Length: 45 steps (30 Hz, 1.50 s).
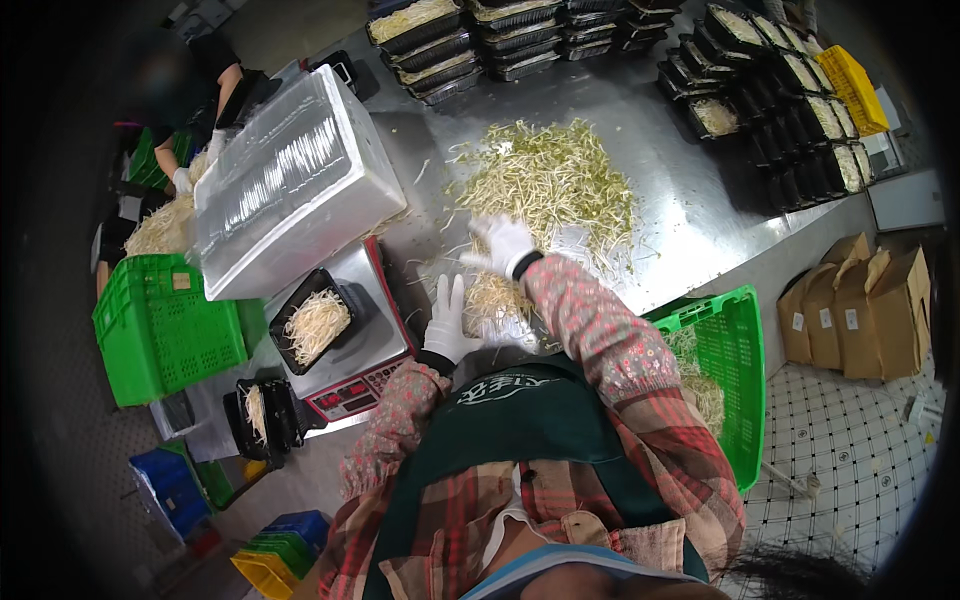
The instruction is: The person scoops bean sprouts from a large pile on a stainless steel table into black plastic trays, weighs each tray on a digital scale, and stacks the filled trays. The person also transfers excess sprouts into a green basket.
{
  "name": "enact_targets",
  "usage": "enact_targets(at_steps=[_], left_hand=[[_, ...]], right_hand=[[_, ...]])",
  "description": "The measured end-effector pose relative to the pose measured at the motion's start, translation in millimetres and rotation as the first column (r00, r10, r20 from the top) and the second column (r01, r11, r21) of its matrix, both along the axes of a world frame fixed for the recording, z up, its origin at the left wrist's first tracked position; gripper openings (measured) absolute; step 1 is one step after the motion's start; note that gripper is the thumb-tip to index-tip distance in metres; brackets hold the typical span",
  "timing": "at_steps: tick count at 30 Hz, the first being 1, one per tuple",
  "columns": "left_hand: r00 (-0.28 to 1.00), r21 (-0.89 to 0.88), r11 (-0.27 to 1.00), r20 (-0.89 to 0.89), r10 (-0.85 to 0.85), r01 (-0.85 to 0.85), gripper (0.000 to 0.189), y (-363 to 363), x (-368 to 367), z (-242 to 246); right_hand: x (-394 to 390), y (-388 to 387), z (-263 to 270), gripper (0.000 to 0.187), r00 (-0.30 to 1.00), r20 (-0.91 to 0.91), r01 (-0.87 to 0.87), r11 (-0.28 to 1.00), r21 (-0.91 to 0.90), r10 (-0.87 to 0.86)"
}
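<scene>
A loose heap of bean sprouts (551, 184), with many greenish heads, is spread over the steel table (660, 247). My right hand (504, 244), in a white glove and slightly blurred, reaches over the heap's near left edge with fingers apart. Closer to my body lies a smaller, browner pile of sprouts (495, 300). My left hand (450, 322), also white-gloved, is beside that pile with its fingers extended, and I see nothing in it. To its left, a black plastic tray of sprouts (319, 322) rests on the plate of a digital scale (367, 300).
A foam box (375, 187) full of clear plastic lids stands behind the scale. Stacked trays of sprouts (427, 52) line the far side, with more trays (795, 120) at right. Green crates (169, 330) flank the table. A co-worker (176, 97) stands far left.
</scene>
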State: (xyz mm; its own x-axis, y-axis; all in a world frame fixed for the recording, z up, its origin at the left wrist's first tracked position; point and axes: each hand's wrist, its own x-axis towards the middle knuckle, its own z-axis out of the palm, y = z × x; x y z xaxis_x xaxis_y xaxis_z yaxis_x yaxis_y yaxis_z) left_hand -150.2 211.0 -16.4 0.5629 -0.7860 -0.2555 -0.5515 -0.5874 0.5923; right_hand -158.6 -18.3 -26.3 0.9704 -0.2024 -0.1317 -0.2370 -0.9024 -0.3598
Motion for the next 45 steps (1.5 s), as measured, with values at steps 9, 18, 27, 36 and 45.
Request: enact_targets(at_steps=[9,18,27,36,45], left_hand=[[0.954,-0.102,0.976,0.249,-0.164,0.195,0.139,-66,41,-25],[0.99,-0.564,0.816,0.118,-0.071,0.126,0.056,-129,76,23],[0.998,-0.171,0.983,0.028,-0.061,0.064,0.073,-28,39,-10],[0.995,0.166,0.985,0.083,-0.06,0.046,0.12,-11,5,0],[0.957,0.118,0.971,0.179,-0.229,0.21,0.11,-86,13,7]], right_hand=[[-113,-5,0,0.121,0.99,0.033,0.136,0.986,-0.091,-0.134],[-73,-74,47,0.051,0.887,0.338,0.049,0.791,0.609,-0.315],[-70,-70,18,0.068,0.963,-0.004,0.255,0.905,0.342,-0.27],[-72,23,5,0.081,0.961,0.011,-0.272,0.956,-0.111,0.275],[-116,-23,-13,0.097,0.96,-0.022,0.281,0.952,0.124,-0.28]])
